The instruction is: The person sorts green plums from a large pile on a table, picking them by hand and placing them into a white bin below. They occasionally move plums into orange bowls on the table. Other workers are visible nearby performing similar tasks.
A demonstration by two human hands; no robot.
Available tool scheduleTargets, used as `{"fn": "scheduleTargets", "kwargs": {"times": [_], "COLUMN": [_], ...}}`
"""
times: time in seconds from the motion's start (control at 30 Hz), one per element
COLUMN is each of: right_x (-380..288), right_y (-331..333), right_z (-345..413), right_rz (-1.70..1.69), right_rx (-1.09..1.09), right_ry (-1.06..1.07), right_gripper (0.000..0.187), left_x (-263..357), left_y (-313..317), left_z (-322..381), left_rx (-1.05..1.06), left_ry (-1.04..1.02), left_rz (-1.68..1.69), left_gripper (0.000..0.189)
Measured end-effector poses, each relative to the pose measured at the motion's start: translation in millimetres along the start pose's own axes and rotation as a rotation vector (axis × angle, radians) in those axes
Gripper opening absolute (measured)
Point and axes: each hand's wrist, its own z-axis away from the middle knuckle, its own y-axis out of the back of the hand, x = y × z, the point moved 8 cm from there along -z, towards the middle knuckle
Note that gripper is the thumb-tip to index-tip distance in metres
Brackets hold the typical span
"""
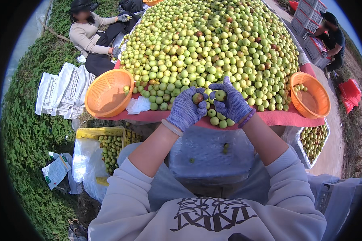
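Observation:
Both of my hands wear purple knitted gloves and meet at the near edge of a large heap of green jujubes (211,48). Between the thumb and fingers of my left hand (184,107) is a part-brown jujube (197,98). My right hand (234,101) grips a greener jujube (220,95), close beside the first one. Several loose jujubes (222,123) lie just below my hands on the red cloth (274,117) that covers the near edge. Over my knees, a plastic-lined crate (209,162) contains a few small jujubes.
Orange plastic baskets stand at left (108,93) and right (312,96), each with a few jujubes. White paper slips (138,105) lie beside the left one. Below are a yellow crate (101,132) and a white crate (328,132) of jujubes. Two other people sit or crouch farther off.

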Motion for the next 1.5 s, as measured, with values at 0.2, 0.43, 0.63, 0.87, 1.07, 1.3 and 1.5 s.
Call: {"fn": "scheduleTargets", "kwargs": {"times": [0.2,0.43,0.63,0.87,1.07,1.3,1.5], "right_x": [7.7,6.4,9.2,6.7,8.3,-0.1,10.3], "right_y": [-14.3,-30.3,-33.3,-47.8,-51.7,-61.4,-79.8], "right_z": [-10.4,-3.3,-3.2,2.1,6.4,13.4,16.9], "right_rz": [-0.285,-0.269,-0.234,1.037,1.359,1.395,1.611], "right_rx": [-0.116,-0.378,-0.34,-0.049,0.054,0.108,0.01], "right_ry": [-0.021,0.07,0.057,0.491,0.65,0.705,0.739], "right_gripper": [0.051,0.038,0.04,0.048,0.051,0.055,0.061], "left_x": [0.1,0.6,0.7,-8.3,-8.7,1.0,-2.5], "left_y": [4.8,2.3,16.3,40.4,48.6,49.3,44.1], "left_z": [4.3,9.2,2.2,2.9,-1.3,-1.1,3.0], "left_rx": [0.084,-0.102,0.015,0.252,0.208,0.253,-0.028], "left_ry": [-0.031,0.11,0.075,0.043,0.016,-0.05,0.122], "left_rz": [0.151,-0.007,-0.055,-0.122,-0.054,-0.025,0.294], "left_gripper": [0.032,0.04,0.04,0.035,0.04,0.041,0.036]}}
